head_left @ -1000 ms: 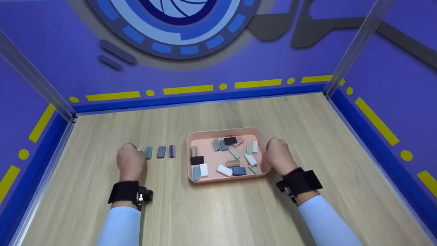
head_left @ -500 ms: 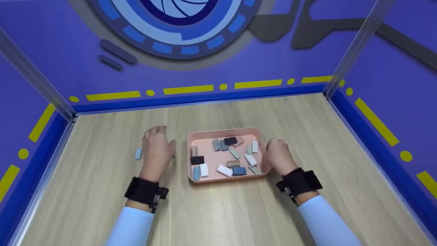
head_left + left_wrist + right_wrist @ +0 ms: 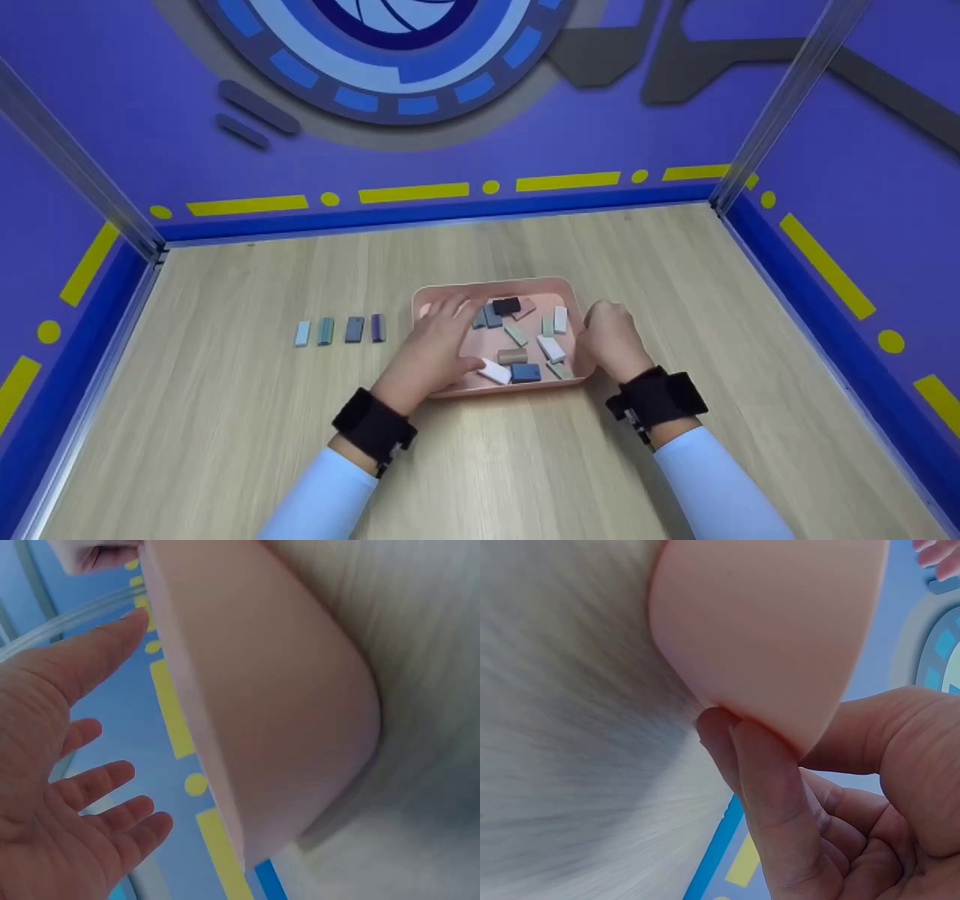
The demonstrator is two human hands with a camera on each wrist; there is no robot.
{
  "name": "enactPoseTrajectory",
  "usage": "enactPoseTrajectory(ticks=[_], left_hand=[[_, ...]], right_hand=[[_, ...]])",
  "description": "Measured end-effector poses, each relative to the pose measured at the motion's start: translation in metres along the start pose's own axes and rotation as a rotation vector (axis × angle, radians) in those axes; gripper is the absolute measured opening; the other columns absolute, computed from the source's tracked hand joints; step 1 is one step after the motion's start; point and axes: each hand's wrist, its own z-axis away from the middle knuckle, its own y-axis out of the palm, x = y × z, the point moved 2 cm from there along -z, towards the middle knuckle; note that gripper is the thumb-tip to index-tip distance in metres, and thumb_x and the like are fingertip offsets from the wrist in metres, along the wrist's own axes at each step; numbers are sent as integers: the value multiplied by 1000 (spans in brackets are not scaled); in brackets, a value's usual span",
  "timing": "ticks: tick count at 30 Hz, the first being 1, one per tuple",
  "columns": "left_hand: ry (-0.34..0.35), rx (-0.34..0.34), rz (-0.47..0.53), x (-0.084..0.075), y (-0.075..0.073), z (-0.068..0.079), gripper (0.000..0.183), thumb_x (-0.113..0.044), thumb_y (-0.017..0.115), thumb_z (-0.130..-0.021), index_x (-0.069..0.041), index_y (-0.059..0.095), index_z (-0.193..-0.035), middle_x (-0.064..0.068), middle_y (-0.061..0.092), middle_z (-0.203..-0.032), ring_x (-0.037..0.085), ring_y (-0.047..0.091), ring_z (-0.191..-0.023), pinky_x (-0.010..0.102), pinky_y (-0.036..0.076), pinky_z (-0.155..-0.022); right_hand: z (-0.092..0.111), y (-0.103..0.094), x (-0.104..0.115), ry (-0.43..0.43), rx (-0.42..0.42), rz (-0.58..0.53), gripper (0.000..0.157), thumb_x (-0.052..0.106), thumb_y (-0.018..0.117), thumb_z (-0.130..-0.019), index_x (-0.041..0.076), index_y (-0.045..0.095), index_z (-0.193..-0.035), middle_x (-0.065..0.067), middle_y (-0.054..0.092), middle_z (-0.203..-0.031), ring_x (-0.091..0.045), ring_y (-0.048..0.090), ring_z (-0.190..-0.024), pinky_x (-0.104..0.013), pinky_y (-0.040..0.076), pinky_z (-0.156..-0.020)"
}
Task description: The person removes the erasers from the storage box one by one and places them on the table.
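The left arm (image 3: 322,495) points toward one o'clock, its left hand (image 3: 431,345) spread over the nine-o'clock end of a smooth pink rounded-rectangular tray (image 3: 486,343), while the right hand (image 3: 616,343) pinches the tray's wall at three o'clock. Half a second ago, the left hand hid most of the four small coloured rectangular blocks (image 3: 325,331) lined up at nine o'clock.

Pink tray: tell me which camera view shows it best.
The head view: it shows the pink tray from above with the small blocks inside, though the left hand hides part. The left wrist view shows mainly its outside; the right wrist view, an outer corner gripped by the right hand.
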Motion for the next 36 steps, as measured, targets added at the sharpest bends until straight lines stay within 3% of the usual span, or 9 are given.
enactPoseTrajectory(ticks=[4, 9, 14, 19, 22, 25, 29, 33, 36], left_hand=[[12, 86, 18, -7, 14, -4, 99, -34, 81, -69, -23, 23, -148, 6, 30, -151, 26, 25, -140, 53, 33, -105], [84, 97, 7, -13, 28, -5, 97, -37, 82, -68, -18, 27, -146, 6, 38, -145, 24, 34, -135, 38, 35, -107], [77, 127, 25, -16, 36, -4, 95, -33, 80, -71, -17, 24, -147, 6, 50, -134, 21, 47, -124, 35, 41, -101], [88, 118, 81, -19, 40, -6, 98, -23, 79, -73, -28, 17, -149, 3, 60, -109, 16, 57, -104, 32, 49, -86], [109, 122, 125, -19, 41, -6, 106, -16, 78, -74, -39, 6, -148, 1, 61, -106, 13, 58, -99, 31, 51, -81], [134, 119, 136, -20, 42, -6, 113, -11, 78, -73, -43, -2, -146, 0, 63, -103, 11, 59, -94, 28, 51, -77], [165, 91, 101, -18, 42, -6, 111, -9, 77, -73, -39, 0, -148, -2, 63, -88, 9, 59, -83, 26, 51, -74], [152, 72, 58, -15, 40, -4, 105, -9, 77, -72, -28, 9, -150, -4, 57, -75, 8, 57, -75, 25, 49, -70], [131, 70, 17, -12, 39, -2, 99, -10, 78, -71, -21, 17, -148, -5, 55, -71, 9, 56, -70, 26, 48, -67]], right_hand=[[1, 0, 0, -13, -10, 1, 24, -3, 51, -69, 11, 42, -51, 3, 35, -53, -15, 31, -48, -28, 24, -41], [0, 0, 1, 5, -1, 11, 26, -3, 53, -70, 12, 39, -53, 2, 33, -54, -15, 31, -48, -29, 22, -41], [0, 0, 0, 13, 0, 20, 20, -2, 54, -70, 10, 47, -55, 0, 41, -57, -17, 37, -51, -29, 27, -43], [0, 0, 0, 5, -9, 10, 20, -2, 54, -70, 9, 48, -54, -1, 42, -57, -17, 38, -51, -30, 28, -43], [1, 0, 0, 4, -7, 5, 17, -1, 54, -71, 8, 51, -57, -2, 45, -59, -18, 40, -52, -29, 30, -43], [1, 0, 0, 1, -3, -1, 16, -1, 54, -71, 8, 52, -59, -3, 46, -60, -18, 41, -53, -29, 31, -43], [1, 0, 0, -11, -19, -3, 24, -2, 53, -69, 11, 43, -52, 2, 36, -55, -15, 33, -49, -29, 24, -42], [2, 1, 0, -25, -26, -3, 31, -2, 52, -68, 14, 31, -50, 5, 24, -53, -13, 23, -49, -29, 17, -42], [1, 1, -1, -11, -11, -7, 31, -2, 53, -69, 13, 33, -52, 4, 27, -54, -13, 26, -48, -29, 19, -41]])
